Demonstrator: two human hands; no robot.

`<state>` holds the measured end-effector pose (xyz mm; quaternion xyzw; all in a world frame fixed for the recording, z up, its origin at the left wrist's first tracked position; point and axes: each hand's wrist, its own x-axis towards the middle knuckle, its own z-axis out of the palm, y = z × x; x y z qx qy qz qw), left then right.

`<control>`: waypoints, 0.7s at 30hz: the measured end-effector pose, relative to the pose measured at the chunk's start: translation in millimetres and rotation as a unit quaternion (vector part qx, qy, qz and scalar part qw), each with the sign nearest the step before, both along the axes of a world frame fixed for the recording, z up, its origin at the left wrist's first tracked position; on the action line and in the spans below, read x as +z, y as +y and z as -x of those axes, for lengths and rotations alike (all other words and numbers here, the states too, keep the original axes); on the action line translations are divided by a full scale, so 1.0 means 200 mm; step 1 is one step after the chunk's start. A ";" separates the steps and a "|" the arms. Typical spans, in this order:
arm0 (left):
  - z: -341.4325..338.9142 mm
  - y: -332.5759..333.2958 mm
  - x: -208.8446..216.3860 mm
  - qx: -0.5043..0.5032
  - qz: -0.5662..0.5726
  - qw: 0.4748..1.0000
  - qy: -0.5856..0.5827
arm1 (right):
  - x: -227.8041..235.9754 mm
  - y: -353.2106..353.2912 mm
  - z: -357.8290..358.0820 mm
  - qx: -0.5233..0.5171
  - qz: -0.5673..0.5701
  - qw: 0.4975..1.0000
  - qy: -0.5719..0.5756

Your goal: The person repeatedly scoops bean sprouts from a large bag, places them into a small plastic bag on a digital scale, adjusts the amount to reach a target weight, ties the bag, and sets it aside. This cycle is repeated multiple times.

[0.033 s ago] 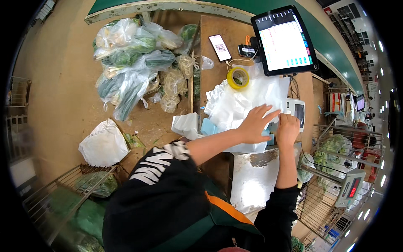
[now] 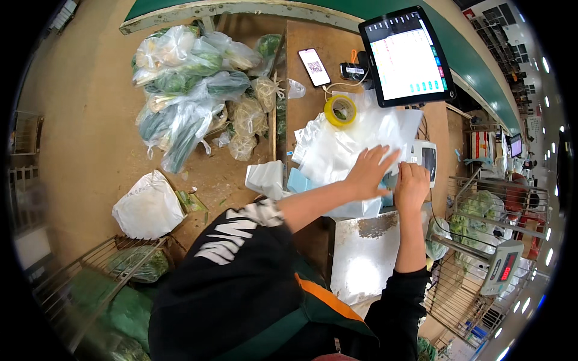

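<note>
My left hand is spread open above a pile of clear plastic bags on the brown table. My right hand is closed, its fingers pressed together beside a light grey device. Whatever those fingers may hold is hidden. One translucent sheet of plastic fans out past my left fingertips, below the tablet screen. Light blue blocks show beside and beneath my left forearm. A roll of yellow tape rests at the pile's far edge.
A phone and a small black device with a cable lie farther back. Bagged vegetables are heaped at left, near a white sack. A metal plate is in front of me. On the right stand a scale display and wire carts.
The translucent plastic now spreads farther right, partly covering the grey device's left side and the spot under the tablet. My left hand has shifted slightly; my right hand stays nearly still.
</note>
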<state>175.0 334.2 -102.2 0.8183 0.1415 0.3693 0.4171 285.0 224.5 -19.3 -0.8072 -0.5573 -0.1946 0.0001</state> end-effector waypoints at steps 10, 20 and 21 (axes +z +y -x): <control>-0.32 0.05 -0.43 0.077 0.092 0.976 0.180 | 0.81 -0.33 0.11 -0.204 -0.472 0.849 0.122; 0.53 -0.51 0.29 -0.474 0.477 0.739 0.049 | 0.20 -0.91 0.96 -0.343 -0.455 0.745 0.347; 0.53 -0.55 0.30 -0.363 0.534 0.752 0.130 | 0.22 -0.90 1.03 -0.352 -0.472 0.710 0.387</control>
